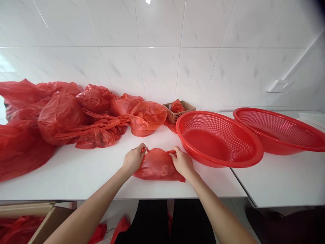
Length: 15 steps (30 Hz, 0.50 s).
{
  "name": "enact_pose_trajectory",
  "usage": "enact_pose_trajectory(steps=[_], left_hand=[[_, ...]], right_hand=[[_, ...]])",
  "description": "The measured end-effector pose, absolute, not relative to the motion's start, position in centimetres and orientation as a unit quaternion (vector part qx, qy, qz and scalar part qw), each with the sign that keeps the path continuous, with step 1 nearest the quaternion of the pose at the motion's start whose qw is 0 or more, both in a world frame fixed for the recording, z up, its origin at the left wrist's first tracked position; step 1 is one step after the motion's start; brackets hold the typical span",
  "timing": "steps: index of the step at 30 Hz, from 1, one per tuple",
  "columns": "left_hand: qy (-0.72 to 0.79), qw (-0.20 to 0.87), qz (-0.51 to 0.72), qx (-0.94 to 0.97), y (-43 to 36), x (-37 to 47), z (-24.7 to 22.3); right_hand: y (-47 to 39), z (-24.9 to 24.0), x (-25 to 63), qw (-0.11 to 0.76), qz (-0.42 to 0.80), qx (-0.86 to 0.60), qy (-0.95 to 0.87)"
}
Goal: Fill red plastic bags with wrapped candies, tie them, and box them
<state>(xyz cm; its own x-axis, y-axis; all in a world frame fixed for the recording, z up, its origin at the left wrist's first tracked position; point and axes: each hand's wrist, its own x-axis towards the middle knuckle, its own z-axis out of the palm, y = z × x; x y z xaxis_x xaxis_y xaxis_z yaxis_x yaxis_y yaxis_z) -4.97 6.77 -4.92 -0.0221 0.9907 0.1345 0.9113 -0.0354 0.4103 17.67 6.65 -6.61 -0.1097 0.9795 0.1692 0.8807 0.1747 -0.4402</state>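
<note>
A filled red plastic bag (159, 166) lies on the white table (96, 176) near its front edge. My left hand (134, 158) pinches the bag's upper left corner. On the other side, my right hand (182, 162) grips the upper right part of the same bag. Both hands have their fingers closed on the thin plastic. The bag's contents show only as rounded shapes through the plastic. Just behind it stands an open red bag (147, 118).
Several full red bags (59, 117) are heaped along the left. A small cardboard box (175, 115) stands by the wall. Two red perforated basins (218, 139) sit on the right. An open carton (48, 220) with red bags is below the table at left.
</note>
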Motion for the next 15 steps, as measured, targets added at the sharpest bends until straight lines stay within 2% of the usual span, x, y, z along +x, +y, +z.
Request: enact_pose_trajectory(steps=[8,15], left_hand=[[0.714,0.031,0.104,0.692,7.6,-4.3,-6.6],[0.715,0.012,0.088,0.694,6.9,-5.9,-6.5]], right_hand=[[7.6,-7.5,17.0,0.172,0.071,-0.643,-0.743],[6.5,-7.4,17.7,0.19,0.065,-0.619,-0.759]])
